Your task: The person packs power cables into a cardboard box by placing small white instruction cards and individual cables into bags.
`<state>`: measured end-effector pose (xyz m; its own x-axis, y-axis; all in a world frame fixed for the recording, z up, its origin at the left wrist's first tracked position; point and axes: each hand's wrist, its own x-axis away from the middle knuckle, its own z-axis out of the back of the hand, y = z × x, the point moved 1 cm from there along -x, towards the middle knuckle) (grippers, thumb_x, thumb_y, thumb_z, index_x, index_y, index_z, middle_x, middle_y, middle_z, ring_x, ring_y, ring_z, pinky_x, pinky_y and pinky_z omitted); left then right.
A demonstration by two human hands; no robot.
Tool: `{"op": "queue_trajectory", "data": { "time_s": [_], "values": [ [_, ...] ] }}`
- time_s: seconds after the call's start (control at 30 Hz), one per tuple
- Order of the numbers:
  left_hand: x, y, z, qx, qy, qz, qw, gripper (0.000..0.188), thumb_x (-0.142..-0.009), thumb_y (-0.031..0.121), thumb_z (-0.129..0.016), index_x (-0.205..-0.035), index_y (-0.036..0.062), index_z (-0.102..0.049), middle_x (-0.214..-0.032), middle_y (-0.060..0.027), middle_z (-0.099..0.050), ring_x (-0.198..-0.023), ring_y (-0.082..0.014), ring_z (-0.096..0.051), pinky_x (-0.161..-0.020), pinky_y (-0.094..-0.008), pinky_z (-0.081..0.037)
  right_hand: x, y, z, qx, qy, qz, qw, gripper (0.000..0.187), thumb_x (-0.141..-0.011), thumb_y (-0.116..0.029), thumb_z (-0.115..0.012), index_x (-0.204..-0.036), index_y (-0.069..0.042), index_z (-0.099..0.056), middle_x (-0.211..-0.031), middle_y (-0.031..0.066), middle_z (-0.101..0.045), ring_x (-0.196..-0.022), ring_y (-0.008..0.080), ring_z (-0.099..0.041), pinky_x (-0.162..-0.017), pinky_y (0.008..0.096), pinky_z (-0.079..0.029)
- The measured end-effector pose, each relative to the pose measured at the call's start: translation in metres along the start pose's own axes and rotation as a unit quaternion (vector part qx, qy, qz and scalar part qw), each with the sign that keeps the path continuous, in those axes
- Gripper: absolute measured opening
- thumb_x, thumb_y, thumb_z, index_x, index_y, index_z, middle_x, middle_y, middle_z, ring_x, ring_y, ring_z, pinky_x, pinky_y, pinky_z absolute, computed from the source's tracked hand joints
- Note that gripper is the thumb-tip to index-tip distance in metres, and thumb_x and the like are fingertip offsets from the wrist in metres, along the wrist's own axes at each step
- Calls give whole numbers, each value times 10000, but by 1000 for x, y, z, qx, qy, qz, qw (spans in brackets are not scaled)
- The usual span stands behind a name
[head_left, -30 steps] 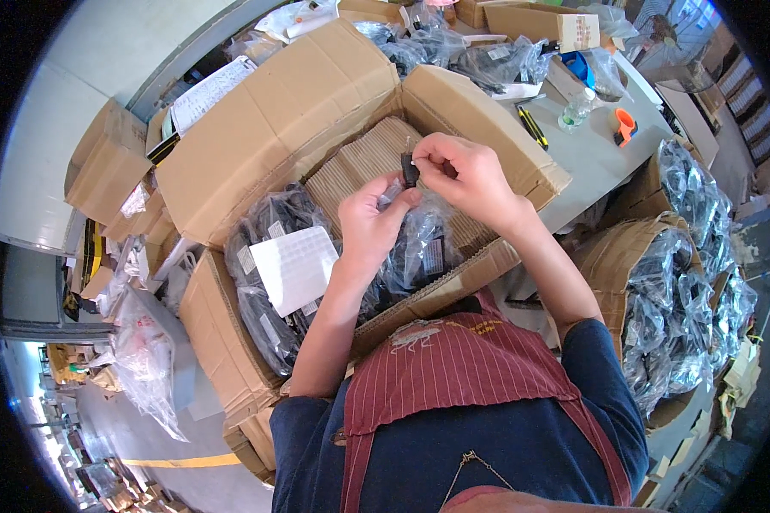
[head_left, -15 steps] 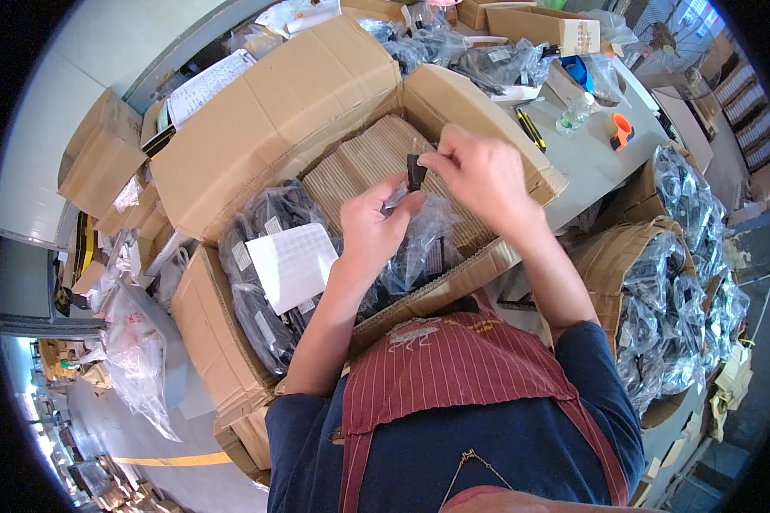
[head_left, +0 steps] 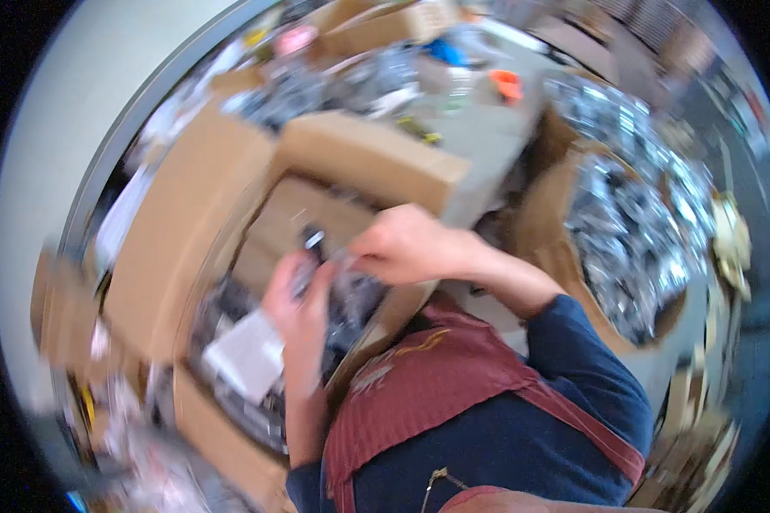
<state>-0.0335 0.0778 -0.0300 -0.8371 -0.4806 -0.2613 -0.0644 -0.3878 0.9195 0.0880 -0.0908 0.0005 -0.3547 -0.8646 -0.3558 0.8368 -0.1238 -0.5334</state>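
The whole view is smeared by motion. Over the open cardboard box [head_left: 184, 231], my left hand [head_left: 295, 299] is closed with a small black plug-like piece [head_left: 315, 241] sticking up from its fingertips. My right hand [head_left: 409, 244] is close beside it, thumb and fingers pinched together; whatever they grip is too blurred to make out. Below the hands, clear plastic bags [head_left: 358, 299] with dark contents fill the near part of the box. A white sheet of paper [head_left: 246, 355] lies on the bagged goods, left of my left forearm. Brown cardboard shows at the box's far end.
To the right stands another carton [head_left: 539, 231] heaped with shiny bagged goods [head_left: 624, 248]. On the grey table [head_left: 488, 141] are an orange ring-shaped thing [head_left: 506, 86], a clear bottle [head_left: 459, 90] and a blue item [head_left: 447, 52]. More bags [head_left: 291, 94] and a carton [head_left: 385, 32] sit at the back.
The view has swung, so the box and table appear turned and shifted left. My right hand has come down from above the black piece to beside my left hand, which still holds it.
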Motion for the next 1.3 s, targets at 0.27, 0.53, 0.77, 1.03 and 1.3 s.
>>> {"op": "queue_trajectory", "data": {
  "time_s": [0.27,0.53,0.77,1.03,1.3],
  "values": [
    [8,-7,36,48,11,20,999,348,-1043,141,-487,-1318,-66,-537,-1167,-167,-651,-1084,-241,-633,-972,-363,-488,65,-9,127,-228,244,-163,928,124,-889,-98,-657,-907,-19,-752,-668,-6,-658,-510,58,-543,-466,235,-421],
    [21,-12,45,43,1,84,996,292,-1034,141,-502,-1226,-56,-599,-1056,-135,-673,-1006,-202,-641,-920,-335,-508,161,10,247,4,576,-268,772,248,-898,-222,-687,-755,-20,-702,-534,-24,-489,-467,47,-375,-459,248,-232],
    [41,-16,70,25,-38,145,988,257,-1018,134,-518,-1171,-38,-634,-1010,-122,-679,-942,-187,-647,-862,-315,-522,246,50,194,50,506,-479,715,283,-883,-259,-667,-732,-20,-692,-515,-8,-517,-429,61,-414,-433,244,-285],
    [56,-34,96,-49,-297,224,927,279,-1008,175,-583,-1199,-24,-624,-1010,-93,-727,-926,-144,-677,-812,-280,-534,219,47,150,-64,446,-393,802,237,-949,-232,-661,-963,-8,-736,-715,-4,-618,-556,53,-426,-522,234,-303],
    [49,-40,129,-318,-64,129,937,252,-906,150,-650,-1138,52,-665,-956,-152,-690,-927,-291,-658,-827,-392,-516,126,59,105,-144,260,-331,896,221,-989,-187,-576,-979,2,-688,-635,-17,-522,-536,42,-424,-476,206,-283]
  ]
}}
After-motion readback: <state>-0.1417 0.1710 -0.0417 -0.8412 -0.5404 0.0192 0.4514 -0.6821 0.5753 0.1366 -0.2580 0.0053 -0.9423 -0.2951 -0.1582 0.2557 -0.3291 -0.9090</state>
